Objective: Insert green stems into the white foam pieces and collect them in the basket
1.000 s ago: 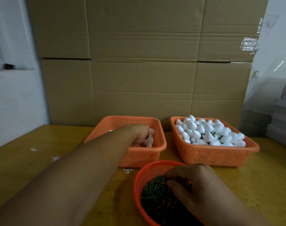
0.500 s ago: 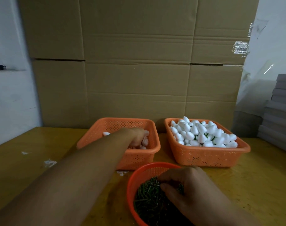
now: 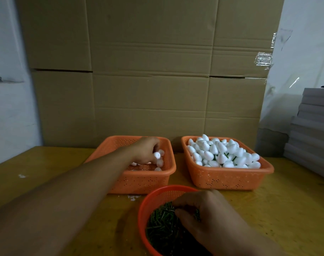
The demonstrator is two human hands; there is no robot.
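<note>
My left hand [image 3: 146, 150] reaches into the left orange basket [image 3: 120, 145], fingers curled round a white foam piece [image 3: 157, 155]; a few more foam pieces lie loose beside it. My right hand [image 3: 203, 211] dips into the round red bowl [image 3: 157, 195] of green stems [image 3: 161, 222], fingertips pinched among the stems. The right orange basket [image 3: 229, 179] is heaped with white foam pieces [image 3: 222, 152], some showing green stems.
Both baskets stand at the back of a yellow wooden table [image 3: 286, 200] against a wall of brown cardboard boxes [image 3: 150, 71]. A stack of grey boards [image 3: 312, 130] rises at the right edge. White crumbs [image 3: 21, 175] lie on the left.
The view has shifted slightly. My left hand has closed round a foam piece and lifted a little in the left basket. My right hand stays in the stem bowl.
</note>
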